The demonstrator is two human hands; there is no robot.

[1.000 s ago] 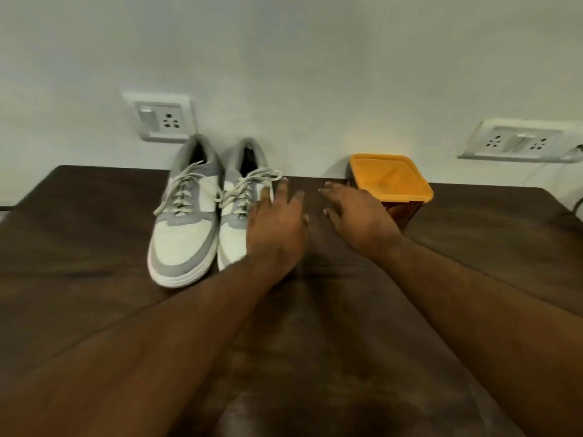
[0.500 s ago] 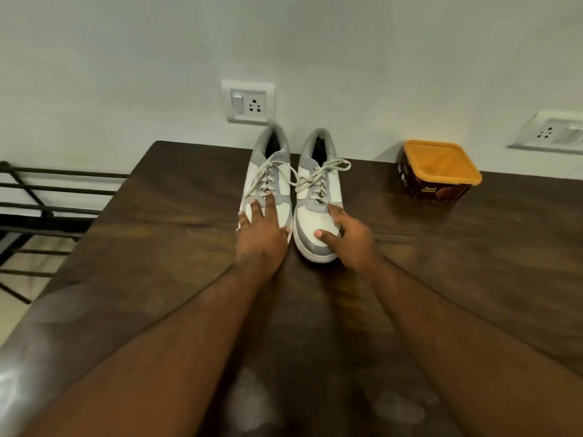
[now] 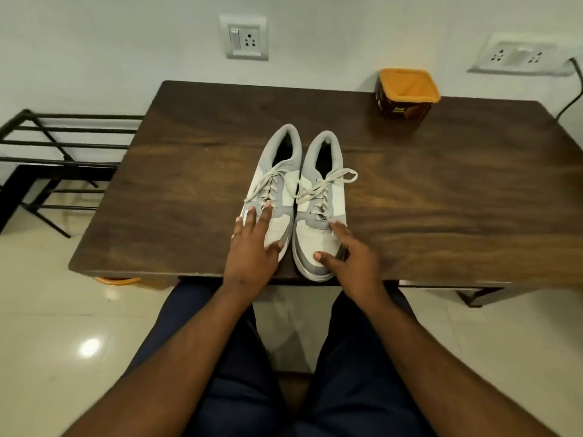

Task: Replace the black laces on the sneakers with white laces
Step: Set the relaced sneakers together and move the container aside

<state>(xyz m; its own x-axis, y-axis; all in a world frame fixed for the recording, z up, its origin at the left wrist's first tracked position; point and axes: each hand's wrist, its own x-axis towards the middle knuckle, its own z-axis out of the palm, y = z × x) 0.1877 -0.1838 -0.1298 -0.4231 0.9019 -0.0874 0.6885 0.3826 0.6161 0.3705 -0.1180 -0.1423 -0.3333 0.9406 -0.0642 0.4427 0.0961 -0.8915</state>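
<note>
Two grey-and-white sneakers stand side by side on the dark wooden table, toes toward me at its front edge. Both carry off-white laces tied in loose bows. My left hand lies over the toe of the left sneaker, fingers straight along its outer side and thumb across the toe. My right hand holds the toe of the right sneaker, thumb on top and fingers against its outer side. No black laces are in view.
A brown tub with an orange lid stands at the table's back right. Behind are a wall socket and a power strip with a cable. A black metal rack is left of the table. My legs are below the table's edge.
Both hands have drawn the sneakers from the wall to the table's front edge. My view has pulled back and now takes in my lap and the floor.
</note>
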